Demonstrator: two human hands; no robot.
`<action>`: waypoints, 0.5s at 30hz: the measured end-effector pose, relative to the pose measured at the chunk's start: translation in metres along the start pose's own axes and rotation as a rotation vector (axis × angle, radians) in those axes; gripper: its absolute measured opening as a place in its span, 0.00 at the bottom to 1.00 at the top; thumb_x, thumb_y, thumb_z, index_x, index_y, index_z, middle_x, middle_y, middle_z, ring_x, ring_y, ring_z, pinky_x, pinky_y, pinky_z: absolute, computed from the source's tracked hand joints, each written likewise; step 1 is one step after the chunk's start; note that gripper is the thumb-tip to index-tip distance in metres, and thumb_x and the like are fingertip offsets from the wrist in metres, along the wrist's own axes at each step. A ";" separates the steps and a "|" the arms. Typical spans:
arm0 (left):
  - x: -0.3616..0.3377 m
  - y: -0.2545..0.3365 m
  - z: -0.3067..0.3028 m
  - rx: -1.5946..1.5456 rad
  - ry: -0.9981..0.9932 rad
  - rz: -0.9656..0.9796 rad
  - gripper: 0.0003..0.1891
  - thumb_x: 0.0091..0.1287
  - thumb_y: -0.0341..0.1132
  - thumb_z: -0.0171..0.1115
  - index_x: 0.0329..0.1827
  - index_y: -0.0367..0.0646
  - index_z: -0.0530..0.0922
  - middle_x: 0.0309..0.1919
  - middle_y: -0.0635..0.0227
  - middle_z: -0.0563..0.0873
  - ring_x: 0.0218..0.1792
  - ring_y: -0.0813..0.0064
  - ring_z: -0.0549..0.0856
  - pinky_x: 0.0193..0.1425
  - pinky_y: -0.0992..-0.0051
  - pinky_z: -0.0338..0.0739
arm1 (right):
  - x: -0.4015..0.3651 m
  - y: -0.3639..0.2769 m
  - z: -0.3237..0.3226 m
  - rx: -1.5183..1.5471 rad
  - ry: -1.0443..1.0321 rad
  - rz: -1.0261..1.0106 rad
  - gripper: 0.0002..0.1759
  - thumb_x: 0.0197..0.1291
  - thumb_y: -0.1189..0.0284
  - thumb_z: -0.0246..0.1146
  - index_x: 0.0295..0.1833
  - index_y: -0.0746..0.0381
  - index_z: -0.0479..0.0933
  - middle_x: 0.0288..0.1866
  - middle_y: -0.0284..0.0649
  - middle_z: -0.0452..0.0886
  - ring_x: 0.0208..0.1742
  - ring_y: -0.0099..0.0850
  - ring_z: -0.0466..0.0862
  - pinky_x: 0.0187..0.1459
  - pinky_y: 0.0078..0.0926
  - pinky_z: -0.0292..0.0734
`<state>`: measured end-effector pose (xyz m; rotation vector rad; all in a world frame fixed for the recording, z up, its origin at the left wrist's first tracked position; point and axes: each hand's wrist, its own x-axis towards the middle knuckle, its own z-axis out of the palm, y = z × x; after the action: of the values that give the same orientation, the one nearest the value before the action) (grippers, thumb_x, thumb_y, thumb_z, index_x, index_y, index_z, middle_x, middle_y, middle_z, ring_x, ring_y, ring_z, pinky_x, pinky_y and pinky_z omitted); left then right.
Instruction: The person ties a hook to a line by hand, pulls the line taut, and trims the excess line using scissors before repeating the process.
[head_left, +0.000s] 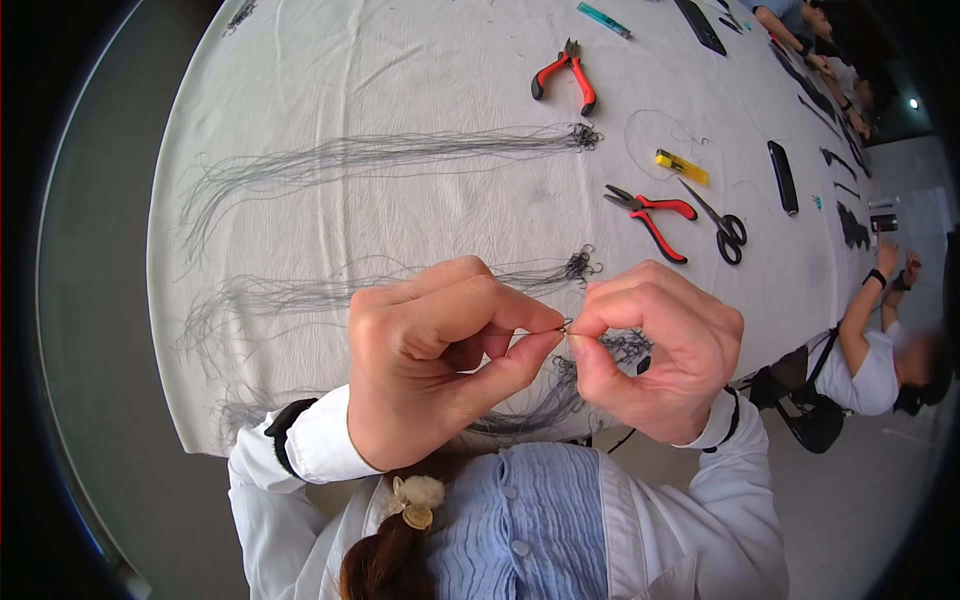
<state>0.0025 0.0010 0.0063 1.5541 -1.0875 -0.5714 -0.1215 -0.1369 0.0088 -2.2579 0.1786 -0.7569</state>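
Observation:
My left hand (435, 350) is pinched, thumb against forefinger, on a thin line that runs across its fingers. The fingertips of my right hand (660, 345) meet it, pinching a tiny metal hook (567, 325), partly hidden. Both hands are nearly touching, above the front of the table. Behind and under them lies a bundle of fine grey lines (290, 295) with dark hooks (580, 264) clustered at its right end. A similar bundle (400, 150) stretches farther back, ending in hooks (584, 137). More hooked line (530, 415) lies beneath my hands, partly covered.
Red-handled pliers (655, 220), black scissors (722, 225) and a yellow cutter (682, 167) lie right of the bundles. Other red-handled pliers (567, 78) and a teal cutter (604, 20) are farther back. A black phone-like object (783, 178) rests near the right edge. Other people (870, 350) sit beyond.

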 end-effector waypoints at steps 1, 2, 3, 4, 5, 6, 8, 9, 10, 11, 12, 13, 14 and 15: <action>0.000 0.000 -0.001 -0.054 -0.011 -0.057 0.05 0.52 0.21 0.69 0.32 0.37 0.83 0.20 0.75 0.74 0.20 0.89 0.70 0.22 0.85 0.61 | 0.000 0.000 -0.002 0.005 -0.002 -0.009 0.10 0.34 0.84 0.65 0.26 0.61 0.76 0.24 0.34 0.79 0.23 0.27 0.78 0.24 0.20 0.72; 0.001 0.000 -0.002 -0.107 -0.023 -0.115 0.04 0.53 0.21 0.68 0.32 0.36 0.83 0.21 0.75 0.74 0.21 0.90 0.70 0.23 0.85 0.62 | 0.000 0.000 -0.004 0.011 -0.005 -0.018 0.10 0.35 0.83 0.66 0.28 0.62 0.77 0.26 0.35 0.79 0.24 0.27 0.79 0.24 0.20 0.73; 0.000 -0.001 -0.001 -0.107 -0.022 -0.114 0.04 0.53 0.21 0.68 0.32 0.36 0.83 0.21 0.75 0.74 0.21 0.90 0.70 0.23 0.85 0.62 | 0.001 0.000 -0.006 0.011 -0.005 -0.019 0.10 0.35 0.83 0.66 0.28 0.62 0.77 0.26 0.35 0.79 0.24 0.27 0.79 0.24 0.20 0.73; 0.000 -0.003 0.000 -0.186 -0.008 -0.149 0.04 0.54 0.21 0.67 0.32 0.35 0.83 0.21 0.75 0.74 0.21 0.90 0.70 0.24 0.86 0.63 | 0.002 -0.001 -0.008 0.012 0.023 -0.014 0.11 0.36 0.83 0.66 0.30 0.62 0.78 0.28 0.37 0.80 0.26 0.27 0.80 0.26 0.20 0.74; -0.001 -0.004 0.001 -0.266 0.006 -0.184 0.03 0.55 0.20 0.67 0.32 0.34 0.83 0.22 0.76 0.75 0.22 0.91 0.70 0.25 0.86 0.63 | 0.004 -0.001 -0.010 0.014 0.050 -0.009 0.11 0.37 0.82 0.67 0.32 0.63 0.79 0.31 0.38 0.80 0.28 0.27 0.80 0.29 0.20 0.75; -0.001 -0.004 0.001 -0.266 0.006 -0.184 0.03 0.55 0.20 0.67 0.32 0.34 0.83 0.22 0.76 0.75 0.22 0.91 0.70 0.25 0.86 0.63 | 0.005 -0.001 -0.012 0.014 0.050 -0.009 0.11 0.37 0.82 0.67 0.32 0.63 0.79 0.31 0.38 0.80 0.28 0.27 0.80 0.29 0.20 0.75; 0.000 -0.001 0.000 -0.329 0.014 -0.223 0.03 0.56 0.20 0.67 0.32 0.34 0.83 0.22 0.76 0.75 0.22 0.91 0.70 0.26 0.87 0.64 | 0.007 0.000 -0.016 0.022 -0.043 0.030 0.13 0.39 0.81 0.68 0.35 0.64 0.80 0.35 0.39 0.81 0.32 0.28 0.81 0.34 0.21 0.77; 0.000 -0.001 0.000 -0.329 0.014 -0.223 0.03 0.56 0.20 0.67 0.32 0.34 0.83 0.22 0.76 0.75 0.22 0.91 0.70 0.26 0.87 0.64 | 0.006 0.000 -0.015 0.022 -0.042 0.029 0.13 0.39 0.81 0.68 0.35 0.64 0.80 0.35 0.39 0.81 0.32 0.28 0.81 0.34 0.21 0.77; 0.000 -0.001 -0.001 -0.320 0.006 -0.225 0.03 0.56 0.21 0.67 0.33 0.34 0.83 0.22 0.75 0.75 0.22 0.91 0.70 0.26 0.87 0.64 | 0.005 0.000 -0.014 0.045 -0.050 0.051 0.12 0.39 0.82 0.68 0.35 0.64 0.80 0.34 0.39 0.81 0.32 0.28 0.81 0.34 0.22 0.76; 0.000 -0.001 -0.001 -0.312 -0.002 -0.227 0.04 0.56 0.21 0.67 0.33 0.34 0.83 0.23 0.75 0.75 0.22 0.91 0.70 0.26 0.87 0.64 | 0.005 0.000 -0.012 0.069 -0.058 0.072 0.11 0.39 0.82 0.68 0.34 0.64 0.80 0.33 0.38 0.81 0.32 0.28 0.80 0.35 0.22 0.76; 0.000 -0.001 -0.001 -0.312 -0.003 -0.228 0.04 0.56 0.21 0.67 0.33 0.34 0.83 0.23 0.75 0.75 0.22 0.91 0.70 0.26 0.87 0.64 | 0.004 0.002 -0.011 0.069 -0.059 0.073 0.11 0.39 0.82 0.68 0.34 0.64 0.80 0.33 0.38 0.81 0.32 0.28 0.80 0.35 0.22 0.76; 0.000 -0.002 -0.001 -0.306 -0.010 -0.205 0.04 0.55 0.21 0.67 0.34 0.34 0.83 0.23 0.75 0.75 0.22 0.91 0.70 0.26 0.87 0.64 | 0.003 0.004 -0.010 0.065 -0.065 0.057 0.10 0.39 0.82 0.68 0.32 0.63 0.79 0.31 0.37 0.81 0.31 0.28 0.80 0.34 0.22 0.75; -0.001 -0.003 -0.001 -0.300 -0.017 -0.182 0.04 0.55 0.21 0.67 0.34 0.34 0.83 0.23 0.75 0.75 0.23 0.91 0.70 0.26 0.87 0.64 | 0.003 0.005 -0.010 0.062 -0.071 0.041 0.09 0.40 0.82 0.67 0.31 0.63 0.79 0.30 0.37 0.81 0.31 0.28 0.80 0.33 0.22 0.74; 0.000 -0.003 -0.002 -0.299 -0.018 -0.183 0.04 0.55 0.21 0.67 0.34 0.34 0.83 0.23 0.75 0.75 0.23 0.91 0.70 0.26 0.87 0.64 | 0.003 0.004 -0.010 0.063 -0.071 0.041 0.09 0.40 0.82 0.67 0.31 0.63 0.79 0.30 0.37 0.81 0.31 0.28 0.80 0.33 0.22 0.74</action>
<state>0.0051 0.0021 0.0036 1.3934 -0.8337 -0.8338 -0.1241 -0.1472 0.0127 -2.2110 0.1649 -0.6505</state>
